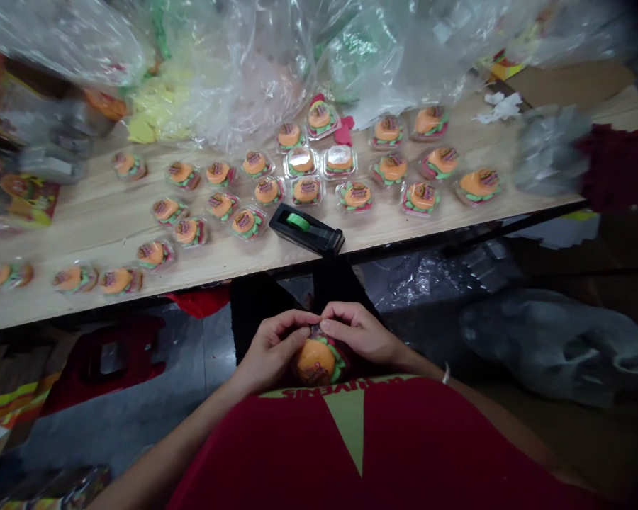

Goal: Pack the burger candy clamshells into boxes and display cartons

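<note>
The view is aimed forward and down from the head. The left hand [269, 346] and right hand [360, 333] are framed closely, the wooden table [375, 230] beyond.

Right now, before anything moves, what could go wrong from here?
1. The burger pack is pinched at its far edge by the left hand and right hand, off the table; a slip might drop it to the floor.
2. The tape dispenser lies close to the table's front edge, so a bump could tip it off.
3. Other packs sit near that edge at left; a sleeve or elbow might sweep them down.
</note>
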The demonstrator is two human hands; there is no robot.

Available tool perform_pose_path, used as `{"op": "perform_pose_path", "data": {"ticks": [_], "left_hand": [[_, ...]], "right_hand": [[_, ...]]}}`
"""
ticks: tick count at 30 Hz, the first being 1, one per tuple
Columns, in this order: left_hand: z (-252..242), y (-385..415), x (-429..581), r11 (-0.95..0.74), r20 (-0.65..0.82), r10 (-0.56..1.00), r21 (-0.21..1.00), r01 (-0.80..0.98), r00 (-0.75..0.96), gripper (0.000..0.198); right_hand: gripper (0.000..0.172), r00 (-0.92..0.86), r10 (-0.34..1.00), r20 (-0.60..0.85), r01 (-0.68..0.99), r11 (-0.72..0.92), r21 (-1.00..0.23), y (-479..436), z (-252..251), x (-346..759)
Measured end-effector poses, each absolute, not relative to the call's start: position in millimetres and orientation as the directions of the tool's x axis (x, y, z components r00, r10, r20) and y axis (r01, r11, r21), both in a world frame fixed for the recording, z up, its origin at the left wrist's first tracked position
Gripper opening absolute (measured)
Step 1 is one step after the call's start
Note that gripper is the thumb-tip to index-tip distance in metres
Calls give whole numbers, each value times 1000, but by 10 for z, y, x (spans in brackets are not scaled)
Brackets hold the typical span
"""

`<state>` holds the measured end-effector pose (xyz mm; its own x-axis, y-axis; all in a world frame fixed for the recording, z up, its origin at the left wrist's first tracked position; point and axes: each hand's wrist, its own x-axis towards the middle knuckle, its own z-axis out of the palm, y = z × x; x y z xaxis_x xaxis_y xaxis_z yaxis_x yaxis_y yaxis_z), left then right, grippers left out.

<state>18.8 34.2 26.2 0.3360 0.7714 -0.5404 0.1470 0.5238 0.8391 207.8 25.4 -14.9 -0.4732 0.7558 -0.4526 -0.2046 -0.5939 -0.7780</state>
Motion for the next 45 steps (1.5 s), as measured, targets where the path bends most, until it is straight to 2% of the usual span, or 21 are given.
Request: {"op": "perform_pose_path", "data": {"ticks": [4, 8, 14, 16, 20, 25, 32, 37, 39, 42, 45], "left_hand": [[120, 279, 154, 571, -581, 778, 813, 116, 240, 39], [130, 294, 140, 591, -615, 754, 789, 169, 232, 30], [247, 325, 78, 485, -576, 767, 809, 331, 284, 32], [205, 292, 49, 487, -562, 787, 819, 302, 255, 36], [64, 232, 20, 490, -529, 832, 841, 228, 164, 43], [-2, 231, -6, 466, -533, 803, 841, 275, 266, 57], [-149, 168, -58, 362, -469, 824, 867, 342, 317, 67], [-320, 120, -52, 342, -368, 929, 894, 291, 39, 63], [-258, 106, 3, 323, -337, 942, 903, 285, -3, 62], [-60, 135, 106, 315, -363, 923, 904, 289, 130, 52], [134, 228, 175, 297, -354, 900, 925, 238, 253, 41]], "right_hand": [[33, -477, 751, -457, -246, -613, -750, 232, -219, 2056], [32, -471, 774, -425, -196, -561, -805, 269, -212, 2039], [29, -534, 785, -314, -160, -459, -874, 184, -169, 2134], [32, -542, 786, -297, -155, -440, -884, 126, -194, 2179], [32, -437, 824, -362, -151, -464, -873, 81, -262, 2161], [38, -412, 821, -395, -153, -489, -859, 112, -294, 2052], [43, -400, 856, -328, -75, -388, -919, 103, -378, 2006], [48, -440, 867, -232, -54, -283, -957, 82, -277, 2085], [47, -422, 870, -253, -72, -310, -948, 110, -148, 2175], [40, -467, 819, -333, -35, -393, -919, 243, 36, 2354], [35, -605, 730, -318, 6, -395, -919, 384, 124, 2472]]}}
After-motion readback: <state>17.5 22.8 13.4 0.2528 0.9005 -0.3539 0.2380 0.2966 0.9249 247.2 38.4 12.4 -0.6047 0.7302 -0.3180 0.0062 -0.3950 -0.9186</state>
